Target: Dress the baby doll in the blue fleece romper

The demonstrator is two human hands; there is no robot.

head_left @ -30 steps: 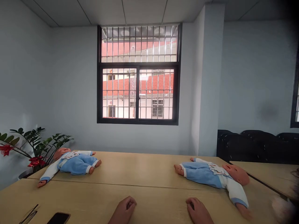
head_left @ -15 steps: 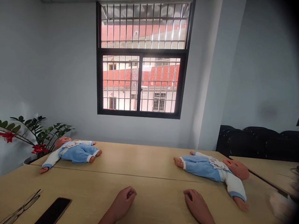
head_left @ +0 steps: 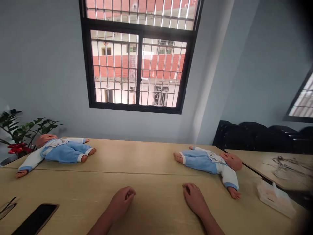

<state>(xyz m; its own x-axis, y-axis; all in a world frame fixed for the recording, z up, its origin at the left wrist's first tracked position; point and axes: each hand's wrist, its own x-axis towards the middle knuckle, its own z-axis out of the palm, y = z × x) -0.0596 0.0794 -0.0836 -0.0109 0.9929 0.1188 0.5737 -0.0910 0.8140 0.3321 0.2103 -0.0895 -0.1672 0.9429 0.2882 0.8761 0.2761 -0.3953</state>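
My left hand (head_left: 121, 200) rests on the wooden tabletop (head_left: 146, 186), its fingers loosely curled in with nothing seen in them. To the right, my right hand (head_left: 194, 199) lies on the same surface, also curled closed and holding nothing visible. Beyond it a baby doll (head_left: 200, 161) in blue trousers and a white-and-blue top lies on its back, head to the right. A second doll (head_left: 65, 151), dressed alike, lies at the far left with its head to the left. Neither hand touches a doll.
A black phone (head_left: 35, 219) and partly cut-off glasses (head_left: 8, 209) lie at the near left. At right are a white plastic packet (head_left: 275, 197) and tangled cables (head_left: 288, 166) on another table. Black chairs (head_left: 256, 137) stand behind; a potted plant (head_left: 22, 130) is at left.
The view has swung right and slightly down, so everything sits farther left and higher. The packet and cables show more fully. Both hands keep their curled pose; the dolls lie as before.
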